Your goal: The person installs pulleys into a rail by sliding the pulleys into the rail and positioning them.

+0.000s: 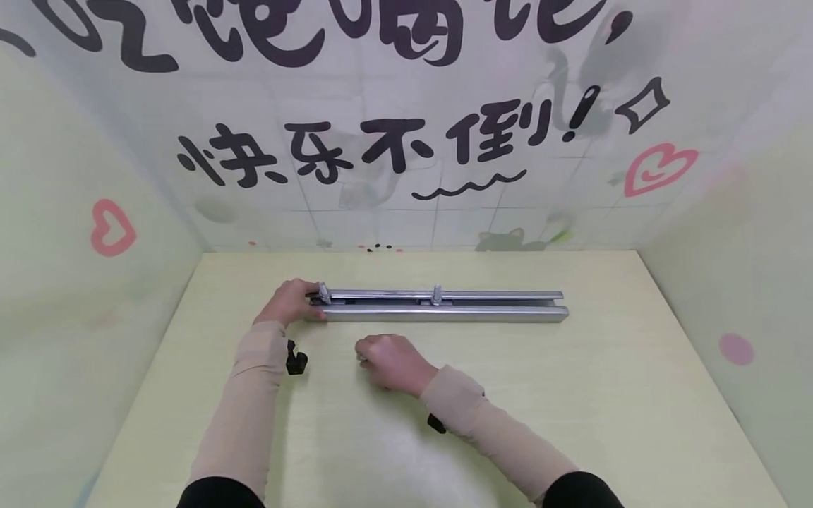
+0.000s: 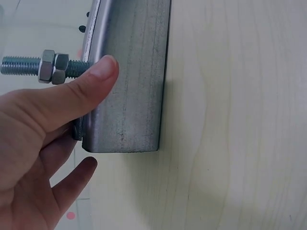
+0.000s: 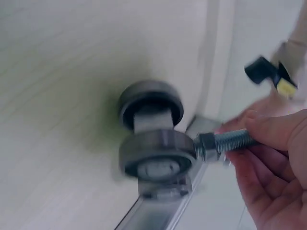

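A grey metal channel rail lies lengthwise across the back of the table, its slot facing up. My left hand grips its left end; in the left wrist view the thumb presses the side wall, with other fingers partly hidden behind. Out of the slot by that thumb sticks a threaded bolt with two nuts. Another bolt stands up near the rail's middle. In front of the rail, my right hand pinches the threaded stem of a roller trolley, whose wheels look blurred in the right wrist view.
The pale wood-grain table is bounded by a printed back wall and two side walls. Black wrist-camera mounts hang at the left wrist and right wrist.
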`<state>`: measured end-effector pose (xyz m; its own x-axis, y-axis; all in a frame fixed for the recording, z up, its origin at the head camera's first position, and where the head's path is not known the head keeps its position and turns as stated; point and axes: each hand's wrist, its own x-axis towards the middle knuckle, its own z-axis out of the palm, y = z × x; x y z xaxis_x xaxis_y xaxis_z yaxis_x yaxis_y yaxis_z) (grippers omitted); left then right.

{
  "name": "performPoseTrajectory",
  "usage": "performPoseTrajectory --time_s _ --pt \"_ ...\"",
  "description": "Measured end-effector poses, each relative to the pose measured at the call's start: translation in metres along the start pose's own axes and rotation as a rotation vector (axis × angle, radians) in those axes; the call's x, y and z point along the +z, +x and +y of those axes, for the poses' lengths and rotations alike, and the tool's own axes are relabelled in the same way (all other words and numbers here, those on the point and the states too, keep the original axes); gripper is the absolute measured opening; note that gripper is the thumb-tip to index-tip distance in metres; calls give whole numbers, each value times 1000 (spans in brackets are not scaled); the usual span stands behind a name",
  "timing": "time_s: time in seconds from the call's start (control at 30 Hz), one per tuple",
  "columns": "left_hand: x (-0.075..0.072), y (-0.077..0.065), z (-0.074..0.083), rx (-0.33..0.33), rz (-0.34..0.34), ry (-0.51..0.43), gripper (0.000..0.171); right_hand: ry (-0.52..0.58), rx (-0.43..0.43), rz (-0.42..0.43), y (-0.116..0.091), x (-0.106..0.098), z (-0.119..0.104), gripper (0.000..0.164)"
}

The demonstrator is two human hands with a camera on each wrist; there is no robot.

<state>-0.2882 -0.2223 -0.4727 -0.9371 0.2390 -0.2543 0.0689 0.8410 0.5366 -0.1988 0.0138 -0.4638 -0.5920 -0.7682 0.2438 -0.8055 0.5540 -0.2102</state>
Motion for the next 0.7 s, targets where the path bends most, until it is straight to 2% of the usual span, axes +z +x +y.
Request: performPoseTrajectory --time_s 0.13,0.23,0.53,0.7 --pt "0 2 -2 -13 -6 -1 61 36 44 111 -17 -4 16 10" --pt "0 2 -3 -18 -2 -6 60 44 81 165 -26 -3 24 13" --pt "2 1 -2 -3 4 -7 56 127 137 235 -29 3 25 11" --pt "3 1 -2 -1 2 -3 57 162 153 219 -32 1 24 9"
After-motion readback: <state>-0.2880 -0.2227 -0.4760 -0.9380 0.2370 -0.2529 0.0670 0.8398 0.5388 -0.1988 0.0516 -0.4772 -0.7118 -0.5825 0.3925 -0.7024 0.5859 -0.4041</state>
